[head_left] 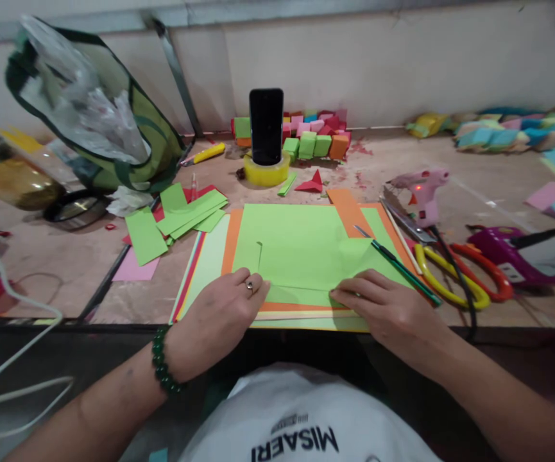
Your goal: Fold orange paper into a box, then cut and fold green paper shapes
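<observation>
A bright green sheet of paper (301, 247) lies on a stack of coloured paper (229, 240) at the table's front edge. My left hand (219, 311), with its fingers curled together, grips the near left part of the green sheet. At the near right part, my right hand (392, 308) has its fingers pressed together on the same sheet. Between my hands the near edge is turned over in a narrow fold, and the sheet bulges slightly at both sides. A dark green pen (405, 273) and an orange paper strip (349, 212) lie just beyond my right hand.
Scissors with yellow and orange handles (450, 301), a pink glue gun (424, 192) and a purple tape dispenser (503, 247) are on the right. Green paper strips (190, 215) lie left. A phone (266, 125) stands in a yellow tape roll (267, 172) behind. A green bag (152, 138) leans back left.
</observation>
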`<act>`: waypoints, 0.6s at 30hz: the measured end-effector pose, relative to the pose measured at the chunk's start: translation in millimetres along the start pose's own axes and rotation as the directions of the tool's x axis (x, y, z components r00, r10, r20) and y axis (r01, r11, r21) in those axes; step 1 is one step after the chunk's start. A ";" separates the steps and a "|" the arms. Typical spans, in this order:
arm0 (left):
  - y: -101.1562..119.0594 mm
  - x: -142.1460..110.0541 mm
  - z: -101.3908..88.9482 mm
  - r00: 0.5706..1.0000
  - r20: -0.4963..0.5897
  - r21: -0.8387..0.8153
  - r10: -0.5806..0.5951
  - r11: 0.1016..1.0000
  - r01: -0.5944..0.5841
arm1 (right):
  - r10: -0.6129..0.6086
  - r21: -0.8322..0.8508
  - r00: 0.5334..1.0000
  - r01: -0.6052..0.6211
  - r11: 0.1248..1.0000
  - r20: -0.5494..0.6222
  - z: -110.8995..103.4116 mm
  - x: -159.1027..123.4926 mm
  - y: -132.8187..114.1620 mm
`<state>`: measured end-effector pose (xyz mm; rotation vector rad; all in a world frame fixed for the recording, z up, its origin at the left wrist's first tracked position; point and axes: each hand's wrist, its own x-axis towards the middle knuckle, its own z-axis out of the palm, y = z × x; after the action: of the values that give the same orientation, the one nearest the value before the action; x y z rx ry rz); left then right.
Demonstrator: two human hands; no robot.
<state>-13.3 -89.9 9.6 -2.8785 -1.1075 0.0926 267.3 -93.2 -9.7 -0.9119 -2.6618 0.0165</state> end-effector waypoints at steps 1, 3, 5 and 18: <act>0.0 -2.0 0.1 1.000 -0.007 -0.019 -0.005 1.000 0.005 | 0.024 -0.007 1.000 -0.024 1.000 -0.008 -1.9 -2.5 -0.8; 2.1 -3.5 -0.6 1.000 -0.015 -0.045 -0.020 0.999 0.020 | 0.071 -0.047 0.997 -0.072 0.996 -0.018 -4.8 -0.8 -5.8; 7.1 -1.5 -2.9 0.999 -0.027 -0.046 -0.041 0.998 0.040 | 0.099 -0.098 0.994 -0.102 0.990 -0.039 -4.6 9.8 -14.2; 24.9 -1.8 0.9 0.972 -0.136 -0.072 -0.191 0.981 0.182 | 0.084 -0.060 0.996 -0.084 0.995 -0.002 -1.8 1.8 -9.0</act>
<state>1.9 -109.6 6.9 -2.7609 -1.3653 -0.1542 261.1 -99.5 -6.4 -1.0424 -2.6355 -0.0436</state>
